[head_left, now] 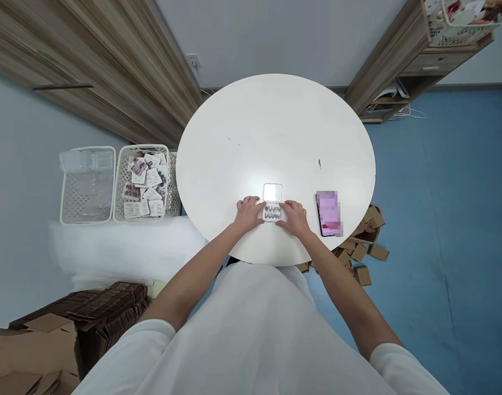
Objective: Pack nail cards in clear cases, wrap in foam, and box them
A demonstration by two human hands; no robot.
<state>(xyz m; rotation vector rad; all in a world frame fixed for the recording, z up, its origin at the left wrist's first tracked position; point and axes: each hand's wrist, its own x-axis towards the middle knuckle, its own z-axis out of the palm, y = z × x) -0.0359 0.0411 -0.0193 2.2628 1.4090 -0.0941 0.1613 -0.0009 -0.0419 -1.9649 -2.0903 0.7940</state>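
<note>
A small clear plastic case (272, 212) lies on the white round table (275, 126), close to its near edge. Its lid (272, 192) is flipped back, away from me. Inside the case sit two rows of small shiny pieces that look like press-on nails. My left hand (249, 213) grips the case's left side between thumb and fingers. On the opposite side, my right hand (294, 217) holds the right edge in the same way, its fingers bent round the corner.
Right of my hands lies a phone (328, 214), its screen blurred. To the left, one white basket (167, 181) holds many small carded packs; another basket (88, 221) holds clear plastic. Small cardboard boxes (362, 274) lie on the floor at right; flattened cartons (32, 351) stand lower left.
</note>
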